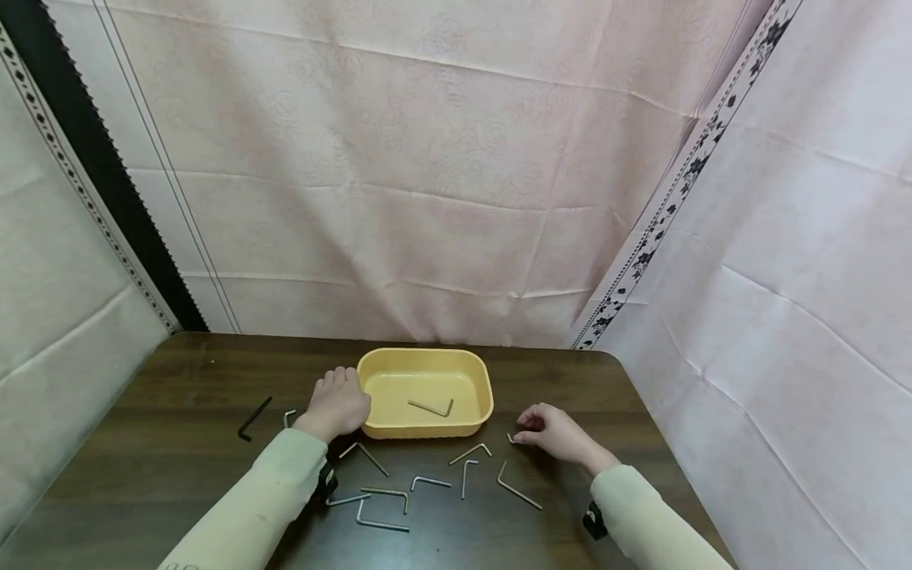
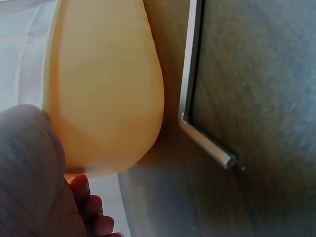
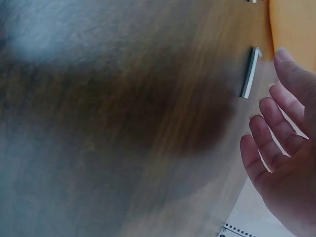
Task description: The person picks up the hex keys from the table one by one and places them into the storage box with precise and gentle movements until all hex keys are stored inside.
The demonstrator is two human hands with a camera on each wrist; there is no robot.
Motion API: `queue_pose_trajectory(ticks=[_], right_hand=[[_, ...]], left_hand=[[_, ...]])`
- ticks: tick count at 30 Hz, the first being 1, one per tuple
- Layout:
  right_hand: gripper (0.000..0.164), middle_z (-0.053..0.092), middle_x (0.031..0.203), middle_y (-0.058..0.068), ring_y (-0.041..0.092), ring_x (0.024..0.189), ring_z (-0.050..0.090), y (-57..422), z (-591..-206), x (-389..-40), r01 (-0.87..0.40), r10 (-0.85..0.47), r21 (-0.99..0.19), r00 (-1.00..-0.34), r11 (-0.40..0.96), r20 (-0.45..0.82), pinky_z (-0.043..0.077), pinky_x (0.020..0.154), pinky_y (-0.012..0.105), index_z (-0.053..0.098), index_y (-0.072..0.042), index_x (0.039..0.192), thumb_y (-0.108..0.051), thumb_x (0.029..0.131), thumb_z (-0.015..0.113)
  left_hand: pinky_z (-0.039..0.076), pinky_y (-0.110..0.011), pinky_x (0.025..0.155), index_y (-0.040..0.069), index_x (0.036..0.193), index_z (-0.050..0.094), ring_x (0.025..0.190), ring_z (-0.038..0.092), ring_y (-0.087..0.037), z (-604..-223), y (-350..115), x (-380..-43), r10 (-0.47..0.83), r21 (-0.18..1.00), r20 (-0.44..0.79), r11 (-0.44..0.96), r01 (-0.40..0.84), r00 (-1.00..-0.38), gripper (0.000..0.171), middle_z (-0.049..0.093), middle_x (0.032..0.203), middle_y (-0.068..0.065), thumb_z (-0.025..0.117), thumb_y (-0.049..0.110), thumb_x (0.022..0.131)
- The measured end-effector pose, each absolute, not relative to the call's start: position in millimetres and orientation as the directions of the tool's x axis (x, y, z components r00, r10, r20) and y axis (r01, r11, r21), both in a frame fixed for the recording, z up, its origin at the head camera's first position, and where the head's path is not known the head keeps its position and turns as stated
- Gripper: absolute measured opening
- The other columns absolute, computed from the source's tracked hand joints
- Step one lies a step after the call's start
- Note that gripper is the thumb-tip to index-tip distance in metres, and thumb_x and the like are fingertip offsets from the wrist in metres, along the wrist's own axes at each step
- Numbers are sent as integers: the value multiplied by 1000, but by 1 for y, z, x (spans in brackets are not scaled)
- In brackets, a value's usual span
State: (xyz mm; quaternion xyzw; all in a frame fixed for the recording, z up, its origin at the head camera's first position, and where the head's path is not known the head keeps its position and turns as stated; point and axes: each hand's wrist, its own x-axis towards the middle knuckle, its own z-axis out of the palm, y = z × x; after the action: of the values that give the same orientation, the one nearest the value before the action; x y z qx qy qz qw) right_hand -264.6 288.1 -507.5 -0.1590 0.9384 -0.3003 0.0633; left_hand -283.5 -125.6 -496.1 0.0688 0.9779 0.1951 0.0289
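Observation:
In the head view my left hand (image 1: 336, 404) grips the left end of a yellow plastic basin (image 1: 425, 432). The left wrist view has the thumb along the basin's wall (image 2: 108, 89) and the fingertips curled at its end. One silver hex key (image 1: 431, 409) lies inside the basin. To the right, my right hand (image 1: 547, 431) hovers low over the table beside another hex key (image 1: 510, 438). In the right wrist view its fingers are loosely bent, and that hex key (image 3: 250, 74) lies just off the fingertips, with nothing held.
Several silver hex keys, one of them here (image 1: 518, 492), are scattered on the brown wooden table (image 1: 178, 491) in front of the basin. A black hex key (image 1: 253, 419) and a silver one (image 1: 288, 418) lie left of my left hand. Pale cloth (image 1: 427, 198) hangs behind and beside the table.

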Motion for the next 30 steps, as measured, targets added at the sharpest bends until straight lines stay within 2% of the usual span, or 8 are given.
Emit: queue_pose_trajectory(ticks=[15,23,30], right_hand=[[21,61,83,-5,11,78,56,295,-516,-267,-315,-401,-610,-916,727,-6,46,72,27,69,-8,92,-23,81,79],[13,59,77,-6,9,72,53,296,-521,-270,-332,-423,-594,-906,733,-15,44,67,26,66,-13,83,-20,83,77],[11,58,77,-7,9,72,52,295,-521,-269,-349,-436,-576,-900,739,-14,43,66,27,66,-14,80,-18,86,74]], left_hand=[[29,-53,90,-7,119,42,97,38,-35,-492,-129,-287,172,382,-48,913,141,-984,38,42,109,-21,44,23,97],[29,-52,90,-6,118,42,96,38,-35,-493,-128,-289,173,373,-69,918,136,-982,37,42,108,-20,44,24,97],[29,-51,87,-5,115,42,93,36,-34,-492,-128,-290,177,369,-84,920,135,-981,34,40,104,-19,44,24,98]])
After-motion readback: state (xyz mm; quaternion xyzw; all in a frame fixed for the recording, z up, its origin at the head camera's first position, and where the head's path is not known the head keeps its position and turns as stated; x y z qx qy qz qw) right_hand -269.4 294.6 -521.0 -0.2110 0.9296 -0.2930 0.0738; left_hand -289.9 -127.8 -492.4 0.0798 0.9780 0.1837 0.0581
